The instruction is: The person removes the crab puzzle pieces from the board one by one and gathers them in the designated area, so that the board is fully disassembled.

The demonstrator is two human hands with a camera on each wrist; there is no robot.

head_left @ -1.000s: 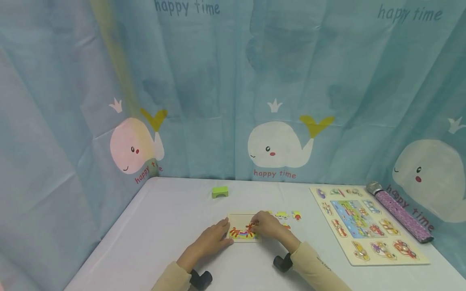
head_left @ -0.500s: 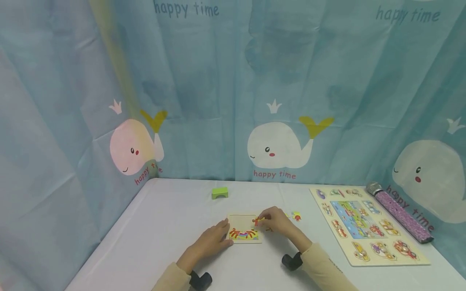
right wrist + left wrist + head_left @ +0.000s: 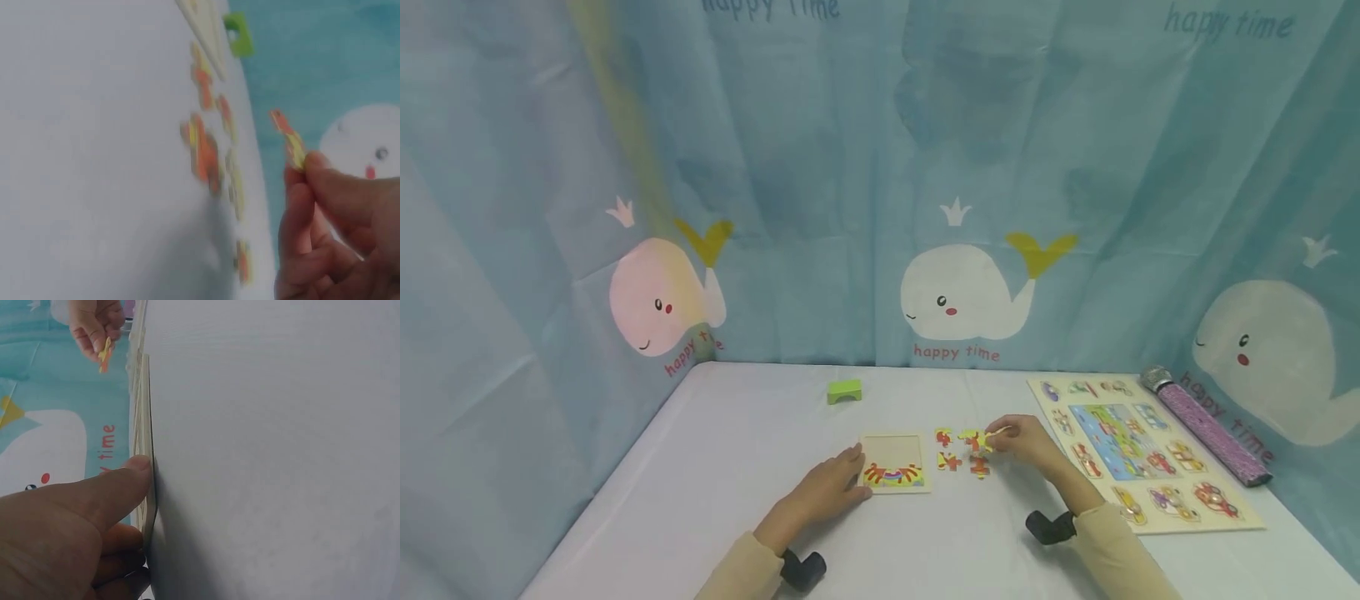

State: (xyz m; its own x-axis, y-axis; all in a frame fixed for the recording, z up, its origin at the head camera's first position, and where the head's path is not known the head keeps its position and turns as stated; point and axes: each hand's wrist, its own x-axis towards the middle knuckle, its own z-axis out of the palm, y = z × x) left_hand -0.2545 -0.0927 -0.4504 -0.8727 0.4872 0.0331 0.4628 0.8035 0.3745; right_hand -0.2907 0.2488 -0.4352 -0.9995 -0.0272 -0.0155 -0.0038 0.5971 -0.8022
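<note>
My left hand holds the left side of a small wooden puzzle board, thumb by its near left corner. In the left wrist view the thumb lies against the board's edge and the fingers bend beside it. Red, yellow and rainbow pieces fill the board's near part; bare wood shows behind. My right hand pinches a red-and-yellow jigsaw piece between thumb and fingers, above the table. Beneath and left of it lie several loose pieces, among them a red-yellow one and another.
A green arch block stands behind the board. On the right lies a large wooden peg puzzle with a pink glittery microphone along its far side. A blue curtain with whales hangs behind the white table.
My right hand has moved right, away from the board, carrying the pinched piece and uncovering loose pieces on the table. My left hand keeps its place on the board. The head view has shifted slightly.
</note>
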